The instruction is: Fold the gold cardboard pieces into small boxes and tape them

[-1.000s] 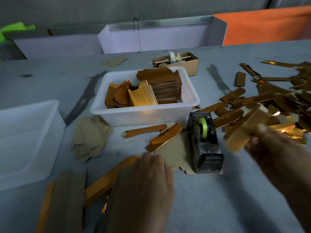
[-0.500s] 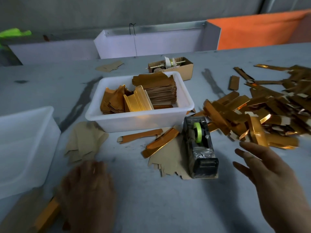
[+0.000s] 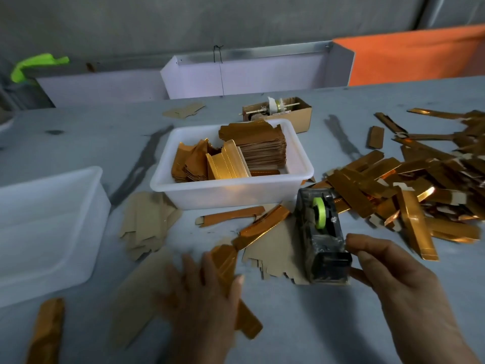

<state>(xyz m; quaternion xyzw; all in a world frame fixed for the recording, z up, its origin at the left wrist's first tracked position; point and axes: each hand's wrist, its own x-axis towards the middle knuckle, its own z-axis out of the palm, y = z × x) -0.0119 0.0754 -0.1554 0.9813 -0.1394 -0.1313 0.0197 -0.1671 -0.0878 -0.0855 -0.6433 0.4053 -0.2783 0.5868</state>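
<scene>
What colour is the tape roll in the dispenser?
Bright lime green; the tape roll sits in a dark dispenser, seen in the head view.

A grey bench [image 3: 78, 143] with dark smears fills the view under dim light. Behind its far edge stands a grey wall [image 3: 183, 19]. Against it lean white panels [image 3: 244, 74] and an orange board [image 3: 414, 59]. A bright green cloth [image 3: 36, 64] hangs at the far left.
</scene>
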